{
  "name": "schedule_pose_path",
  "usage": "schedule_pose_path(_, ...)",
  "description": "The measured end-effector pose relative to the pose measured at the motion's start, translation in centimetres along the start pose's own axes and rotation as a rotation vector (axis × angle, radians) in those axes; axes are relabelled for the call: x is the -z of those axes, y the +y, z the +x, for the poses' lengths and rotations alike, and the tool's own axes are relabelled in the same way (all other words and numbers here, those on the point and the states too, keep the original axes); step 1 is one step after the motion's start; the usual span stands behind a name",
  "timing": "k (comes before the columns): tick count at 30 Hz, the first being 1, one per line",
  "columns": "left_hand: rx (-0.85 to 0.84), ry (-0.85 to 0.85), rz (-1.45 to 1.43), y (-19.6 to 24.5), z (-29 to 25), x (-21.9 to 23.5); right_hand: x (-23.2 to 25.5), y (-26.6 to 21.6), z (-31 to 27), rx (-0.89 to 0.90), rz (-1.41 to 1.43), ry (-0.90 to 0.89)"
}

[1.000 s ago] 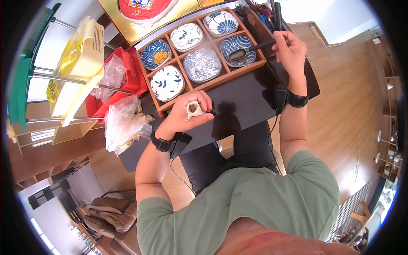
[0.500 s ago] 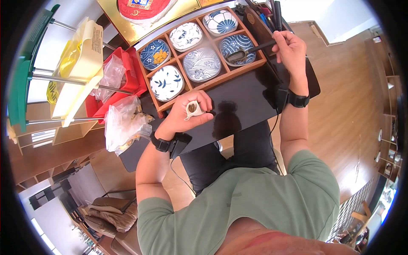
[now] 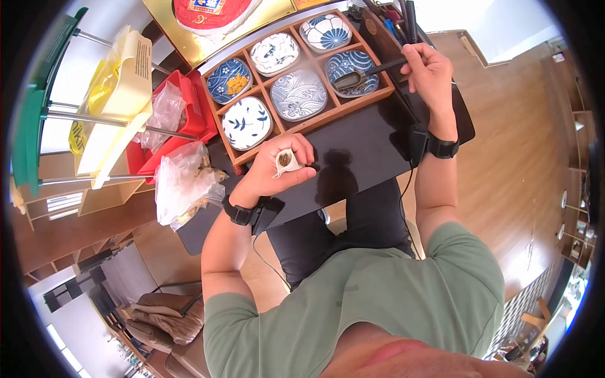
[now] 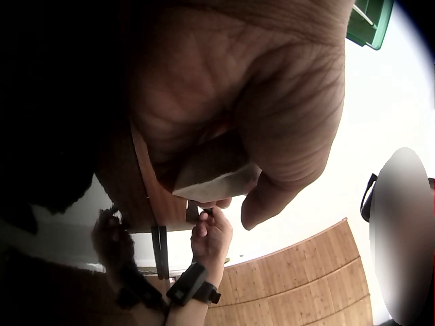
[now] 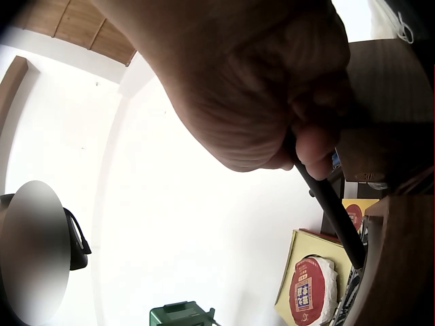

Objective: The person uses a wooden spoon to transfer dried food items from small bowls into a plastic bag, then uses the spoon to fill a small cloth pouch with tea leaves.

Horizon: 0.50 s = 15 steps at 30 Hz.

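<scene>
My right hand [image 3: 431, 77] pinches the dark handle of a small scoop [image 3: 348, 81] at its end. The scoop's bowl lies over a blue wave-patterned dish [image 3: 370, 63] in the front right compartment of a wooden box [image 3: 340, 111]. In the right wrist view the black handle [image 5: 334, 216] runs down from the fingertips. In front of the box my left hand [image 3: 268, 165] grips a small off-white cloth pouch [image 3: 296, 165] with its mouth up and brown bits inside. The left wrist view shows the pale pouch [image 4: 217, 173] within curled fingers.
Other patterned dishes fill the box, one with orange-yellow pieces [image 3: 237, 84]. A clear plastic bag [image 3: 183, 183] and red bins [image 3: 200, 116] stand left. Behind sits a gold box [image 3: 242, 31] with a red-wrapped round cake [image 3: 211, 12]. A pen holder [image 3: 381, 41] is at back right.
The scoop's bowl has shifted slightly left over the blue dish, with the right hand moving a little the same way. The left hand and pouch stay put.
</scene>
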<state>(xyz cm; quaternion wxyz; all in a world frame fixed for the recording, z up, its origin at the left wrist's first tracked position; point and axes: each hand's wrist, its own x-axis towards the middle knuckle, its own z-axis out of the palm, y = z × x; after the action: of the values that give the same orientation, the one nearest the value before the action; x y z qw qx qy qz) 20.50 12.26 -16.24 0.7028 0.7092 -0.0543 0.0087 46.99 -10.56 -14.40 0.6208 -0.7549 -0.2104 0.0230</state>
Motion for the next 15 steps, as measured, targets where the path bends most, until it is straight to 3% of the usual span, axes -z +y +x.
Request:
schedule_pose_path(9,-0.005,-0.007,0.005,0.0,-0.1,-0.1,0.0,1.0,0.1,0.185,0.136,0.164)
schedule_pose_path(11,-0.003,-0.012,0.002,0.0,-0.1,-0.1,-0.2,1.3,0.2,0.373,0.075,0.222)
schedule_pose_path(15,-0.004,-0.015,0.015,0.0,-0.1,0.0,-0.1,0.8,-0.1,0.378,0.059,0.128)
